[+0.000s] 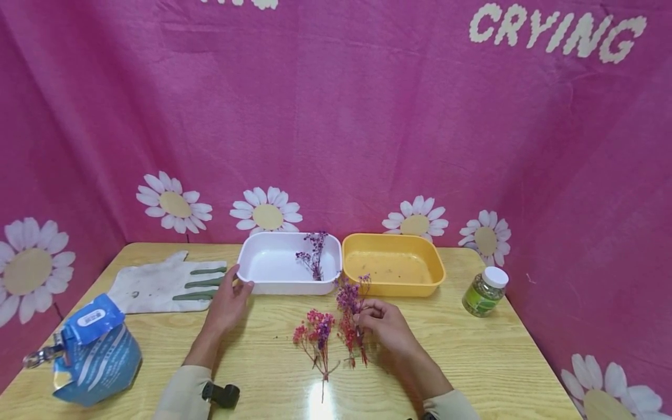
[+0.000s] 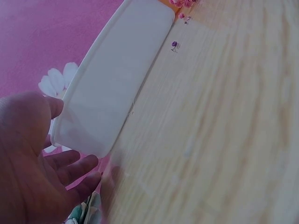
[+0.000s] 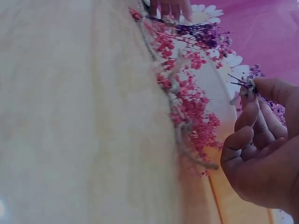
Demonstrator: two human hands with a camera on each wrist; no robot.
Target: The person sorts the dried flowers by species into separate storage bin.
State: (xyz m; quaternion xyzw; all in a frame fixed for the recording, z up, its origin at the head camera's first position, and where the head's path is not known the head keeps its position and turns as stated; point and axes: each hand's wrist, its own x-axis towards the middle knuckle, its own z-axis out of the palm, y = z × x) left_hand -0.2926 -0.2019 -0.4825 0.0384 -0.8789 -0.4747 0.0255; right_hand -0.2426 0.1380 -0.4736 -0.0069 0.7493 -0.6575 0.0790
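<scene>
While the right hand (image 1: 388,328) pinches a purple sprig (image 1: 348,297), fingers (image 3: 246,116) partly hide it.

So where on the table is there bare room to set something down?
The widest patch lies between the right hand, yellow tray and jar; a smaller one, between the blue bag and left forearm. Crowded: mid-table, with pink and purple sprigs beside that hand.

A shiny blue pouch (image 1: 102,364) sits beside a flat, pale, green-striped fabric glove (image 1: 154,286). A white-lidded, green-labelled jar (image 1: 481,296) stands apart.
</scene>
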